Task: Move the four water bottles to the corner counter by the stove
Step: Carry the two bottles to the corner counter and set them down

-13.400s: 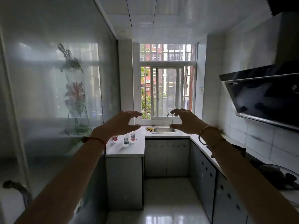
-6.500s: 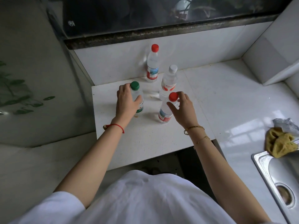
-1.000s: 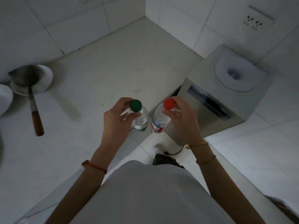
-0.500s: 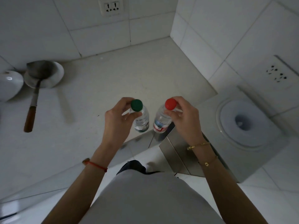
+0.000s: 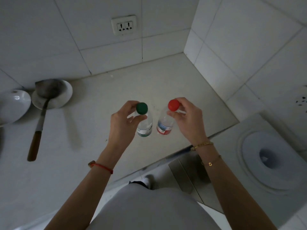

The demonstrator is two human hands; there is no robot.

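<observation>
White corner counter (image 5: 149, 80): left hand (image 5: 123, 125) pinches green-capped bottle (image 5: 144, 122), right hand (image 5: 187, 120) pinches red-capped bottle (image 5: 165, 125), both holding clear water.

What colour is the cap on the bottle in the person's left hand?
Dark green, seen clearly in the head view: the cap tops the bottle the left hand holds.

— Where are the bottles?
— Side by side over the corner counter (image 5: 149, 80): the left bottle (image 5: 145, 126) in the left hand (image 5: 123, 125), the right bottle (image 5: 164, 127) in the right hand (image 5: 187, 120).
— Around them?
— A ladle (image 5: 41, 117) on a dish (image 5: 66, 95) far left, a socket (image 5: 124, 25) on the wall behind, a dispenser (image 5: 265, 160) to the right.
</observation>
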